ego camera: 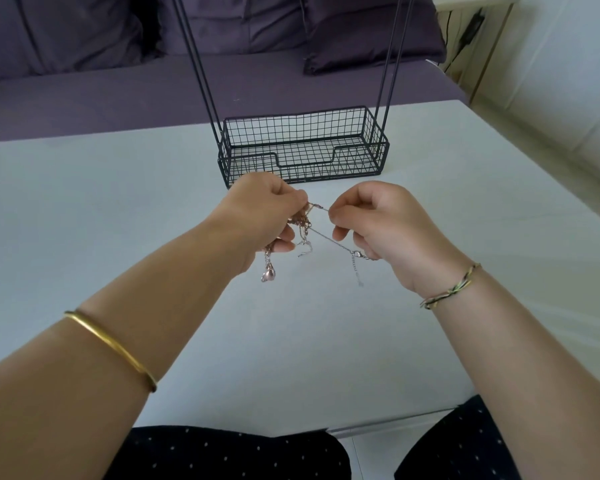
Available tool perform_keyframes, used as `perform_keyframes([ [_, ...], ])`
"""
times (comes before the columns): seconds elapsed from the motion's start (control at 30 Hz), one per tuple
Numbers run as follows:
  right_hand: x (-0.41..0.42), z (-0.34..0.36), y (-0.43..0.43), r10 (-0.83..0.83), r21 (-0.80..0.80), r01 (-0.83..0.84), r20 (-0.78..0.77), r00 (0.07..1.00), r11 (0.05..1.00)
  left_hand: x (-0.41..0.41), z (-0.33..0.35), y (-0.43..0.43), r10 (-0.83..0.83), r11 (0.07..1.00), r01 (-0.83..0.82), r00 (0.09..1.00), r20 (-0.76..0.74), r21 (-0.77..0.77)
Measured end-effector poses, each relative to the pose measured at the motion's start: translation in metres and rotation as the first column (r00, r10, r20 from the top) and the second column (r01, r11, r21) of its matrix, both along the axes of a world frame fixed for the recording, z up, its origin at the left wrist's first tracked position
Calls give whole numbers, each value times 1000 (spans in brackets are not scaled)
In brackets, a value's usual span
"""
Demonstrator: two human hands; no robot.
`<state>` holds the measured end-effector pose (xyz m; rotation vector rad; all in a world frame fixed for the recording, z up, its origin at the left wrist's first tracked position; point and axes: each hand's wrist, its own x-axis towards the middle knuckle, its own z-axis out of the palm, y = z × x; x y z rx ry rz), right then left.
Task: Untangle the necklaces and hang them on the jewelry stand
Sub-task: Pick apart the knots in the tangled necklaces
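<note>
Both hands are up over the white table (118, 220), just in front of the jewelry stand (374, 157). Left hand (267, 209) is curled tight round the bunched necklaces (303, 225), a rose-gold knot of chain gripped between thumb and fingers. A pinkish pendant (268, 273) dangles below that hand; cannot tell if it clears the table. Right hand (378, 223) pinches a thin silver chain (329, 239) between thumb and forefinger right beside the knot, other fingers curled in. That chain runs taut from the knot down to the right hand's lower fingers, where a lobster clasp (356, 253) sits, with a short extender tail (356, 273) hanging off it. A small silver hooked bit (303, 251) hangs under the knot, too small to identify. So the necklaces are in the air between the two hands, near the stand's front wall but apart from it. The stand is a black wire basket base on the far half of the table, with two pairs of thin black rods (392, 64) rising up, tops out of frame. Gold bangle (111, 348) on left forearm, braided thread bracelet (451, 289) on right wrist. Purple sofa (84, 91) with cushions behind the table. Dark dotted trousers (239, 452) at bottom edge
</note>
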<state>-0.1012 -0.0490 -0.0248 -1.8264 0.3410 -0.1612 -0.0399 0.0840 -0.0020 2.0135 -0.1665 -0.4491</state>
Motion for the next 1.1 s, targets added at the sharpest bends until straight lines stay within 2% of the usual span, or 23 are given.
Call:
perform_keyframes([
  [0.27,0,-1,-1,-16,-26,18,52,998,999,-3,4,-1,-38,998,32,991,-128,-54],
  [0.5,0,1,-5,-85,47,83,42,996,995,-2,6,2,-8,999,-1,981,-193,-45],
  [0.67,1,-1,-4,-88,107,97,-83,993,989,1,7,2,88,973,-138,962,-260,-183],
  [0.8,0,-1,-2,-22,132,43,-157,987,990,2,6,2,95,932,-203,936,-339,-300],
  [1.1,1,-1,-3,29,93,-13,-174,984,996,4,7,-1,89,858,-283,904,-418,-429],
])
